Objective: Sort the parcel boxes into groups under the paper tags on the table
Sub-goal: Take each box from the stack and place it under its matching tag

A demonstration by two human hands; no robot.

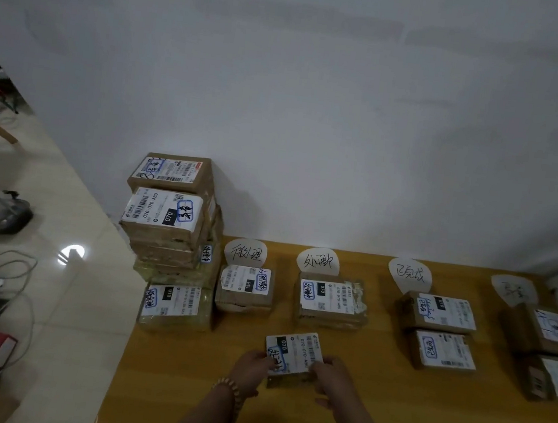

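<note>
Both hands hold one small brown cardboard parcel box with a white label [292,353]. The left hand [253,365] grips its left end and the right hand [331,377] grips its right end, with the fingers curled round the sides. The box seems tipped up a little, I think so that the blue-framed writing on the label can be read. That writing is too blurry for me to read.

Far ahead of the hands, by the wall, is a row of white paper tags [319,261] with writing on them. Sorted boxes lie below each tag. Straight ahead of the hands, under one tag, is a taped brown box [330,302]. There is bare desk between it and the held box, so there is room to put one down there. Ahead and to the left of the left hand stands a tall pile of brown boxes [169,219], probably still waiting to be sorted.

The yellow wooden desk [386,415] ends not far to the left of the left hand, so a box should not slide that way. To the right of the right hand the desk is open and wide.
</note>
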